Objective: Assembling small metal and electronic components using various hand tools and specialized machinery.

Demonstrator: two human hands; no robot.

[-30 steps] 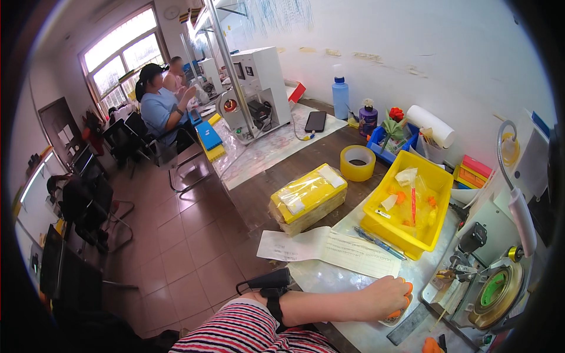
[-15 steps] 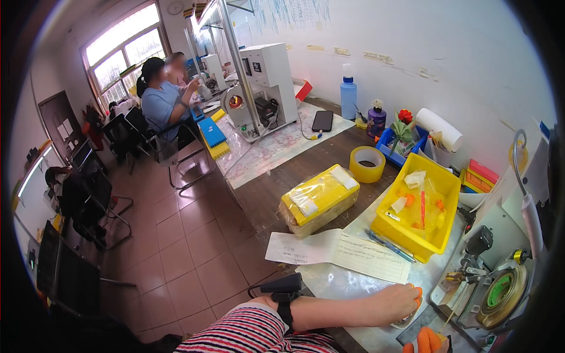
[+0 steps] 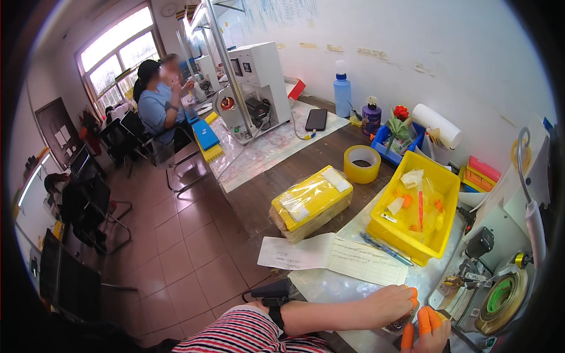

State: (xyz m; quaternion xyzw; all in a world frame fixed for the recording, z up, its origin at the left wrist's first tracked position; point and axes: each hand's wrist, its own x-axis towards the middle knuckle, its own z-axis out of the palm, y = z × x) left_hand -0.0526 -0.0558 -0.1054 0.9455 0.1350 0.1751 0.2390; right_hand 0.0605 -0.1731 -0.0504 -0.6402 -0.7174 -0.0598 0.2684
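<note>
From the head camera, looking down on a workbench: the left hand [image 3: 388,305], reaching in from the lower edge, curls palm-down over a small dish [image 3: 401,322] at the bench's near edge, mostly hidden beneath it and seemingly holding small dark bits. Orange finger covers [image 3: 414,297] sheathe the fingertips; whether they pinch anything, I cannot tell. Just beside it, the right hand [image 3: 432,335], also in orange covers, has its fingers bent, their grip likewise impossible to tell. Beyond the hands lies an open notebook [image 3: 368,259] with rows of handwriting, too small to read, and pens [image 3: 385,250] resting on it. Next to it, a yellow tray [image 3: 415,253] bears a small white label [image 3: 388,217] with dark marks. A clear-wrapped yellow box [image 3: 303,200] shows two white patches on top. Farther back are a tape roll [image 3: 361,170], a purple bottle [image 3: 371,120] with a printed wrap, a phone [image 3: 316,120] and a blue bottle [image 3: 342,97]. Blue scribbles [image 3: 279,12] streak the wall [image 3: 459,53]. Two people [image 3: 156,109] sit at the far end.
</note>
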